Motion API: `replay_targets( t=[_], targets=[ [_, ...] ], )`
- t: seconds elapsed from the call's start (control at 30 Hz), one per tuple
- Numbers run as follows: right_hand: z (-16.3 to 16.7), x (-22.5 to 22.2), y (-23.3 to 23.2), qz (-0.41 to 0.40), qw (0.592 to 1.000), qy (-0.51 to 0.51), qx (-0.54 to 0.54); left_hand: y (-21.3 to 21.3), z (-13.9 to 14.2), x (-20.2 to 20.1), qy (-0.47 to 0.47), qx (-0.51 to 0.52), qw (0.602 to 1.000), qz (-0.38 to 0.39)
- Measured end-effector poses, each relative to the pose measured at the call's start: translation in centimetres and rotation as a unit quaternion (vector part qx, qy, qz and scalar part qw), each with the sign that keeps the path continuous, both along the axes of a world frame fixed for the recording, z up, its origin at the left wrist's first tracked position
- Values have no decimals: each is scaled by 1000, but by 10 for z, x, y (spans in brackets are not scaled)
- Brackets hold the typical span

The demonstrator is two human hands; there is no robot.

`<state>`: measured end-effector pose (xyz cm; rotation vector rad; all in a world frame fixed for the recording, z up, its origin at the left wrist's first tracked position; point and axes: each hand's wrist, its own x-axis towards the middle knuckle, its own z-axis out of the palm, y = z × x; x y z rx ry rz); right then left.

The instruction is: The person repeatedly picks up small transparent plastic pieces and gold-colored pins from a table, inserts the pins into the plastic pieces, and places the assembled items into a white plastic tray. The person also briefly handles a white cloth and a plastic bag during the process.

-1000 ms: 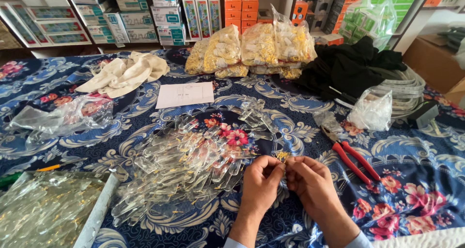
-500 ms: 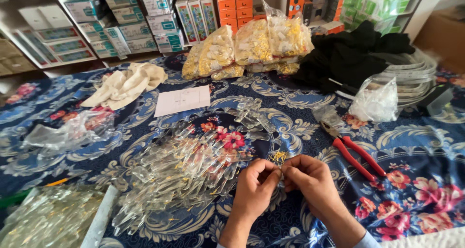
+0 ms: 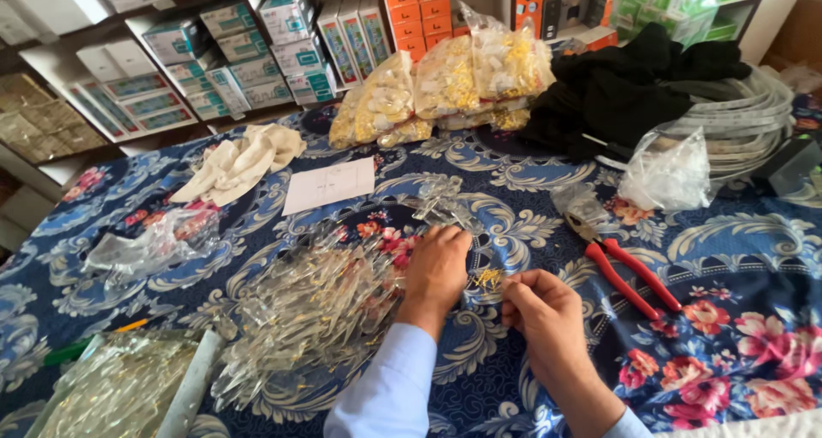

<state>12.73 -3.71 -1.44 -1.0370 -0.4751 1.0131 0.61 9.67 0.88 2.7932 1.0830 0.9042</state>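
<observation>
My left hand (image 3: 437, 267) reaches forward, palm down, its fingers on the clear glass crystal pieces (image 3: 441, 205) at the far end of a big heap of clear crystals (image 3: 308, 314). My right hand (image 3: 539, 305) stays nearer me with its fingers pinched together; whether it holds something small I cannot tell. Between the two hands lies a little cluster of gold wire pins (image 3: 486, 277) on the blue flowered cloth (image 3: 514, 190).
Red-handled pliers (image 3: 625, 271) lie right of my hands. Clear plastic bags (image 3: 668, 172), a black cloth (image 3: 634, 83), yellow bead bags (image 3: 445, 87), a white paper (image 3: 330, 185), a cream rag (image 3: 240, 160) and shelves of boxes (image 3: 223, 53) sit further back. A bag of crystals (image 3: 111, 395) lies near left.
My hands were together, working at the gold pins. Now the left hand has moved away forward onto the crystals, the right has drawn back slightly, and the view has shifted.
</observation>
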Motion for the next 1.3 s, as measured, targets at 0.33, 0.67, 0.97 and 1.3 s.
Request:
replay_targets(
  t=[0.33, 0.67, 0.97, 1.3],
  targets=[
    [-2, 0, 1, 12, 1000, 21, 8, 16, -3, 3, 26, 19, 999, 19],
    [0, -2, -4, -2, 986, -126, 110, -80, 5, -13, -496, -491, 716, -29],
    [30, -9, -20, -65, 888, -447, 90, -119, 5, -16, -534, -528, 660, -23],
    [41, -15, -22, -57, 856, -502, 105, -116, -5, -22, -538, -531, 654, -21]
  ],
)
